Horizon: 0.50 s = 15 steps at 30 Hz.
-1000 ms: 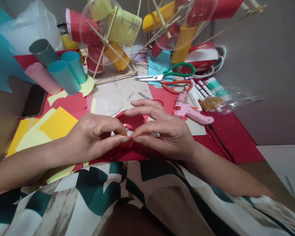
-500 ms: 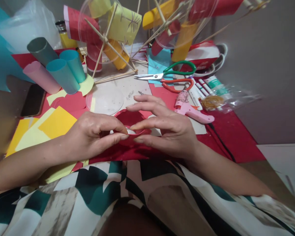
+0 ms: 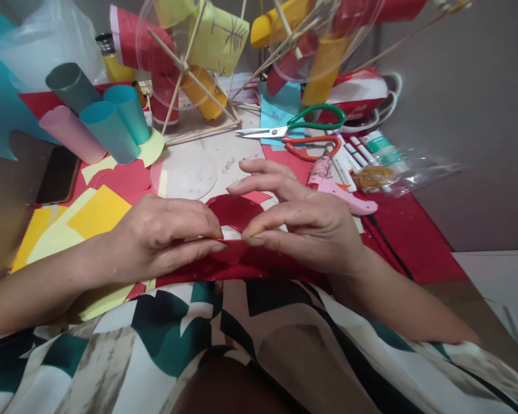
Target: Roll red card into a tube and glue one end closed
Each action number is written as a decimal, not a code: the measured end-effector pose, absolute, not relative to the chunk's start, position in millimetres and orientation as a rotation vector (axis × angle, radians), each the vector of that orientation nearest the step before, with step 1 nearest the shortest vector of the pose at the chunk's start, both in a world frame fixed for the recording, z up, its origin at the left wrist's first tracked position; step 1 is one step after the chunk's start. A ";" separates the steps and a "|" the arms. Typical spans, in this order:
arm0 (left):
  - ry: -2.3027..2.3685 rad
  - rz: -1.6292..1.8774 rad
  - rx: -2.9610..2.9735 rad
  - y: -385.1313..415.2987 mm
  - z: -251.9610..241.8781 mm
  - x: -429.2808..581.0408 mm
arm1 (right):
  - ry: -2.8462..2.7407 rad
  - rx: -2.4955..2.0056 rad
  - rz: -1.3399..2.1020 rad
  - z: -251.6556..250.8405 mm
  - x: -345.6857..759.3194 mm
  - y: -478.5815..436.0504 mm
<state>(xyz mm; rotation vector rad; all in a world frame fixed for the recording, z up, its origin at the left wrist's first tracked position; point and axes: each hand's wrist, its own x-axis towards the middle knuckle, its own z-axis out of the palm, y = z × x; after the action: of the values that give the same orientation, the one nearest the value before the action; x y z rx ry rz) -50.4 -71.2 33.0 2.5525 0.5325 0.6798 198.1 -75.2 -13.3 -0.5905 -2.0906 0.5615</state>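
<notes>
Both hands meet over the table's near edge on a piece of red paper (image 3: 229, 208), whose far part looks rounded. My left hand (image 3: 168, 236) pinches the near rim of it between thumb and fingers. Opposite, my right hand (image 3: 315, 230) grips the same rim with thumb and index finger, its other fingers raised and spread. Between the fingertips a small white patch (image 3: 231, 232) shows; what it is I cannot make out. A clear plastic disc (image 3: 185, 172) lies just beyond my left hand. Close to my right hand lies a pink glue gun (image 3: 349, 198).
Scissors (image 3: 267, 133) with green and orange handles lie beyond. Paper tubes (image 3: 107, 129) stand at left, near a phone (image 3: 58, 175) and yellow paper (image 3: 101, 215). Stick wheels with a clear disc (image 3: 155, 57) rise at the back. Rubber bands (image 3: 374, 178) in plastic lie right.
My right hand has shifted slightly right, so the fingertips are farther apart along the paper's rim. The rim now looks straighter and more of the rounded red part shows.
</notes>
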 end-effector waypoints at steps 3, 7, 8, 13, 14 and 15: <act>0.535 0.687 2.550 -71.2 33.0 -50.0 | -2.077 -0.604 0.559 -14.6 197.1 -74.5; 0.516 0.730 2.594 -73.4 26.3 -49.0 | -2.127 -0.597 0.427 -17.0 191.8 -77.5; 0.512 0.731 2.609 -73.9 24.7 -48.8 | -2.143 -0.595 0.390 -17.4 190.4 -78.6; 0.518 0.726 2.645 -75.4 22.7 -49.0 | -2.174 -0.574 0.341 -16.7 188.5 -80.5; 0.531 0.711 2.637 -75.3 22.7 -49.2 | -2.182 -0.568 0.351 -16.4 189.1 -80.0; 0.544 0.690 2.626 -75.0 22.6 -49.4 | -2.188 -0.563 0.363 -16.3 189.8 -79.4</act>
<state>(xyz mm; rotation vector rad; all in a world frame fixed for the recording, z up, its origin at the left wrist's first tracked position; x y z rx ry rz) -49.4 -75.0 22.6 2.6259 0.5442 0.6904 189.8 -79.4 -16.3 -0.5632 -2.1875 0.3627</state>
